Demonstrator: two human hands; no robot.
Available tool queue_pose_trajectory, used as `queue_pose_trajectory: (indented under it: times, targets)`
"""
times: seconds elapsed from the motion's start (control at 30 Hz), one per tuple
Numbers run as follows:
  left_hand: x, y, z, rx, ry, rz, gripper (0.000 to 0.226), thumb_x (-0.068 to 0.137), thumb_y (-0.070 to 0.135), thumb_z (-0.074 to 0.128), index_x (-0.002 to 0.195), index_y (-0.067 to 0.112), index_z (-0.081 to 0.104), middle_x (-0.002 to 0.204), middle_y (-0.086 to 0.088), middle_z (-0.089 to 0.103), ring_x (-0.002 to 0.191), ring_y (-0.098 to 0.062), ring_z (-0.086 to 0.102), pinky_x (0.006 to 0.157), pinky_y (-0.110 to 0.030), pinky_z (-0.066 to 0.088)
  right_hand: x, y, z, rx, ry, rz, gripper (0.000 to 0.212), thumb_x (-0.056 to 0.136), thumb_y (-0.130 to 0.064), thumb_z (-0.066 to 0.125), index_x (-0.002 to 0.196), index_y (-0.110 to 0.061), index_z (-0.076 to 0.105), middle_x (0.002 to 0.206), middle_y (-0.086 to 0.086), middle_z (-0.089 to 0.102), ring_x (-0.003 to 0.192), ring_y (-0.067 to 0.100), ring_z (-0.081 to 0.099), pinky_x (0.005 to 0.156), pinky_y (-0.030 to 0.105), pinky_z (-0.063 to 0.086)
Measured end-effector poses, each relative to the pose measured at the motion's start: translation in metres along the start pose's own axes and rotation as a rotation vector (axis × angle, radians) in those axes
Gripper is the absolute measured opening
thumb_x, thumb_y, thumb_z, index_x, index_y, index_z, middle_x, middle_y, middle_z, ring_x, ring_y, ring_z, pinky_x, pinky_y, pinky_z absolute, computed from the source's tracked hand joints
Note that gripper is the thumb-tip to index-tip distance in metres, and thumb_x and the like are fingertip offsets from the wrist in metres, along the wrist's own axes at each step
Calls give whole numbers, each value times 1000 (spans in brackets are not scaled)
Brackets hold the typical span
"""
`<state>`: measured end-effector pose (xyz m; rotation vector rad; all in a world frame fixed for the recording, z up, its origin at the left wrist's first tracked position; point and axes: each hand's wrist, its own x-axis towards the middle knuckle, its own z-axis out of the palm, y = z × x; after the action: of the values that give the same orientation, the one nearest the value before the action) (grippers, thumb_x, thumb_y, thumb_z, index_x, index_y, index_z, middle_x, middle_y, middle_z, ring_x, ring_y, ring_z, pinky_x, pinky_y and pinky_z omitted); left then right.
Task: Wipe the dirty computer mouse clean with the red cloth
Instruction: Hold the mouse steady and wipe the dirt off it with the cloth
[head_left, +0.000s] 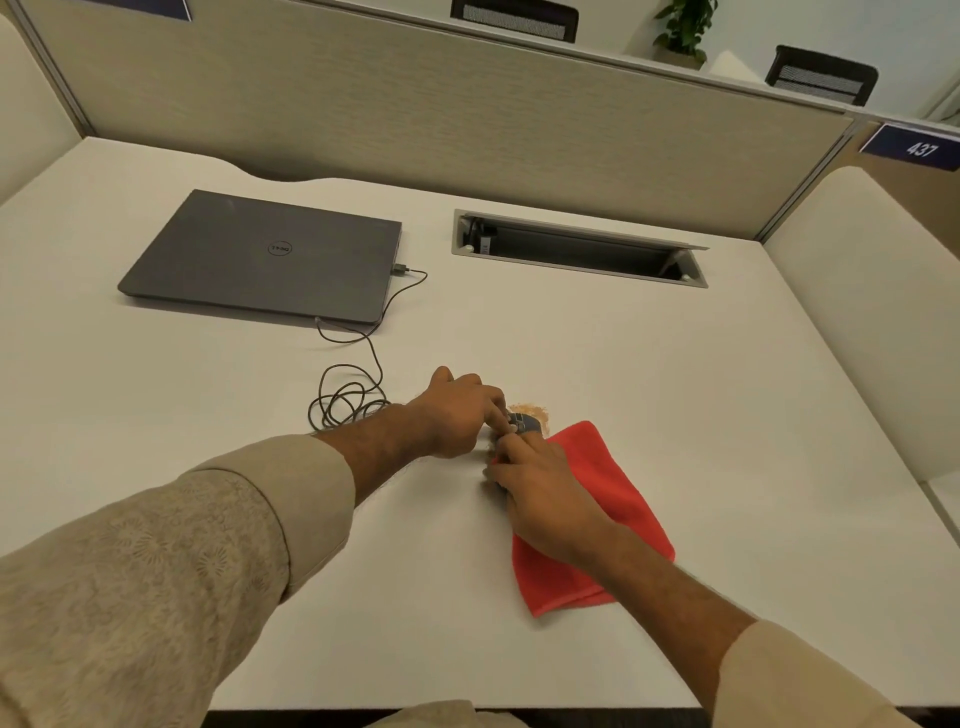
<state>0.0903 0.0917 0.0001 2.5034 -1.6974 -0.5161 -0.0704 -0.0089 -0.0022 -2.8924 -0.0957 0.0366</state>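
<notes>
A dark computer mouse (525, 422) lies on the white desk (675, 389), mostly hidden between my two hands. My left hand (457, 413) pinches its near side with the fingertips. My right hand (540, 493) rests on the red cloth (613, 499), holding its front edge against the mouse. The cloth spreads flat on the desk under and behind that hand. An orange-brown smear (532, 408) marks the desk just beyond the mouse.
The mouse's dark cable (348, 400) coils left of my left hand and runs up to a shut grey laptop (265, 254). An open cable tray (576, 249) is set into the desk at the back. A partition wall (415, 104) stands behind.
</notes>
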Motion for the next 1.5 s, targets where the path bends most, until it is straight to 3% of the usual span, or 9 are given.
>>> queue_pose_trajectory:
  times: [0.13, 0.37, 0.57, 0.7, 0.83, 1.03, 1.2, 1.4, 1.5]
  targets:
    - [-1, 0, 0, -19, 1, -15, 66, 79, -8, 47, 125, 36, 63, 135, 17, 53, 116, -16, 41, 88, -38, 23, 11, 4, -13, 104, 149, 104, 30, 81, -7, 41, 92, -10, 69, 100, 3, 62, 94, 22, 48, 87, 33, 39]
    - [0, 2, -3, -1, -33, -24, 68, 80, -6, 48, 129, 40, 61, 137, 17, 51, 121, -15, 41, 87, -37, 22, 7, -2, 5, -44, 67, 35, 26, 94, -14, 42, 99, -11, 67, 109, 2, 56, 107, 22, 44, 92, 39, 39]
    - [-1, 2, -1, -3, -23, -12, 71, 82, -4, 48, 134, 43, 56, 138, 18, 50, 121, -15, 41, 89, -36, 23, -22, -3, 6, -50, 9, -81, 25, 86, -9, 46, 98, -13, 68, 108, -1, 55, 107, 20, 45, 88, 29, 34]
    - [-1, 2, -1, -10, -13, -11, 71, 81, -5, 48, 134, 42, 57, 138, 17, 51, 121, -15, 41, 87, -36, 23, -31, 11, -7, 62, 160, 64, 21, 76, 2, 60, 87, -11, 72, 93, 2, 62, 88, 25, 54, 78, 39, 46]
    - [0, 3, 0, -18, -16, -20, 71, 80, -5, 50, 135, 41, 57, 136, 17, 51, 119, -15, 41, 86, -35, 22, -26, 16, -15, 142, 272, 132, 24, 75, 3, 55, 87, -9, 72, 90, 4, 62, 86, 26, 54, 75, 41, 48]
    - [-1, 5, 3, -48, -10, -42, 63, 84, 5, 49, 134, 43, 57, 135, 17, 51, 121, -14, 41, 86, -34, 19, -32, 1, 7, 40, 157, -20, 24, 87, -6, 52, 104, -11, 69, 102, 1, 60, 96, 22, 52, 83, 35, 45]
    - [-4, 6, 4, -73, -10, -53, 61, 83, 9, 52, 134, 42, 57, 135, 17, 51, 122, -13, 41, 88, -34, 18, -46, 8, 9, -11, 67, -21, 19, 85, -6, 54, 91, -12, 70, 97, 0, 59, 92, 23, 53, 78, 36, 45]
    - [-5, 7, 8, -114, 25, -70, 49, 84, 28, 61, 131, 40, 60, 132, 16, 52, 122, -13, 43, 94, -36, 22, -41, 22, -1, 255, 367, 230, 23, 79, 9, 63, 89, -8, 75, 93, 3, 63, 88, 22, 56, 75, 33, 49]
    - [-6, 8, 14, -162, 82, -79, 47, 81, 44, 64, 128, 38, 63, 131, 18, 54, 119, -12, 45, 93, -36, 21, -43, 17, 6, 326, 369, 220, 24, 82, 6, 60, 94, -9, 74, 97, 1, 64, 91, 19, 58, 78, 32, 50]
